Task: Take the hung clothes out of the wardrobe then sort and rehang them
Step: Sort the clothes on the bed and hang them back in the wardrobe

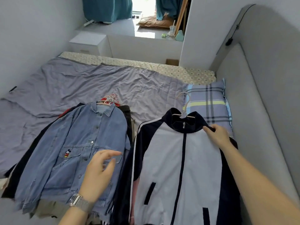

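Two piles of hung clothes lie on the bed. A blue denim shirt (78, 150) with a small cartoon patch tops the left pile, and a cluster of pink hangers (109, 99) sticks out above its collar. The right pile is topped by a navy and pale grey zip jacket (170, 168) on a light hanger (185, 104). My right hand (216, 135) pinches the jacket's right shoulder at the collar. My left hand (100, 172), a watch on its wrist, hovers with relaxed fingers over the denim shirt's lower right, holding nothing.
The bed's wrinkled lilac sheet (90, 85) stretches beyond the piles. A plaid pillow (209, 103) lies at the right beside the grey padded headboard (253, 111). A white nightstand (89, 43) stands beyond the bed's far edge, and a window ledge holds a cup (172, 30).
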`<state>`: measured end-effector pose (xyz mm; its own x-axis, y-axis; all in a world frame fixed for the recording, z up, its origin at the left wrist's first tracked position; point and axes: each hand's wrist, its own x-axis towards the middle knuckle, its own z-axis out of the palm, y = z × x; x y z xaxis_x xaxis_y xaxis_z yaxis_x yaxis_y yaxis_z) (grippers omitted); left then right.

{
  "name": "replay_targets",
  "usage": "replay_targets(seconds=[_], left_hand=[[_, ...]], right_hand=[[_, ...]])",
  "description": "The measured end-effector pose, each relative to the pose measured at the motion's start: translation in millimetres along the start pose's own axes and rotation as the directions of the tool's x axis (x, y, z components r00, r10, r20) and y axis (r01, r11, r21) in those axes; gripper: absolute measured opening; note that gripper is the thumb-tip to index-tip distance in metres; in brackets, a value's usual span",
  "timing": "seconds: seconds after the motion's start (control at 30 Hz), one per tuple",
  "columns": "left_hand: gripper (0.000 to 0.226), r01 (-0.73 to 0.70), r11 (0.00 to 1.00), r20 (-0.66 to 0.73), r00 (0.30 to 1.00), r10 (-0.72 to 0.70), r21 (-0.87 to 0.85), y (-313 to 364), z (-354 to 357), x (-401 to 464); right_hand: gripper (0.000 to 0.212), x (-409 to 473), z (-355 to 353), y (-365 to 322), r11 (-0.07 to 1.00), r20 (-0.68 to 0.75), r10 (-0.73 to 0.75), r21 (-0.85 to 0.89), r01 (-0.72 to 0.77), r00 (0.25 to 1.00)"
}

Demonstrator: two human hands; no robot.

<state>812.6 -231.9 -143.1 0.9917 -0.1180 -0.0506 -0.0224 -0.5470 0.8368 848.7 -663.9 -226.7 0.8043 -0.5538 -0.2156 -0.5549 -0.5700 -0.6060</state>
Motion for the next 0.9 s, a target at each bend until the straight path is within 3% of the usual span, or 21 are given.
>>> replay_targets(seconds=[0.03,0.1,0.2,0.37,0.47,0.63,0.9], left_hand=[[0.038,0.018,1.0,-0.008,1.0,-0.018,-0.006,-3,1,2],[0.038,0.055,0.998,-0.014,0.998,-0.056,-0.015,-11,3,7],[0.042,0.09,0.996,-0.023,0.996,-0.091,-0.03,-27,2,14],[0.038,0.142,0.99,-0.024,0.989,-0.143,-0.018,-56,-8,33],[0.034,0.145,0.989,-0.036,0.989,-0.146,-0.018,-73,-24,52],[0.033,0.127,0.991,0.054,0.99,-0.129,0.033,-121,-68,113],[0.018,0.094,0.966,0.154,0.979,-0.133,0.24,-219,-133,268]], right_hand=[[0.043,12,11,5,0.994,0.014,0.04,-0.101,-0.038,0.999],[0.063,26,38,13,0.929,0.131,0.16,-0.355,-0.104,0.978],[0.081,15,88,2,0.816,0.364,0.225,-0.578,0.03,0.904],[0.08,-35,178,-52,0.869,0.689,0.128,-0.424,0.254,0.713],[0.071,-64,211,-104,0.918,0.77,0.013,-0.262,0.297,0.638],[0.058,-80,248,-184,0.975,0.702,-0.112,-0.059,0.214,0.703],[0.047,-69,310,-269,1.0,0.572,0.009,-0.01,-0.004,0.82]])
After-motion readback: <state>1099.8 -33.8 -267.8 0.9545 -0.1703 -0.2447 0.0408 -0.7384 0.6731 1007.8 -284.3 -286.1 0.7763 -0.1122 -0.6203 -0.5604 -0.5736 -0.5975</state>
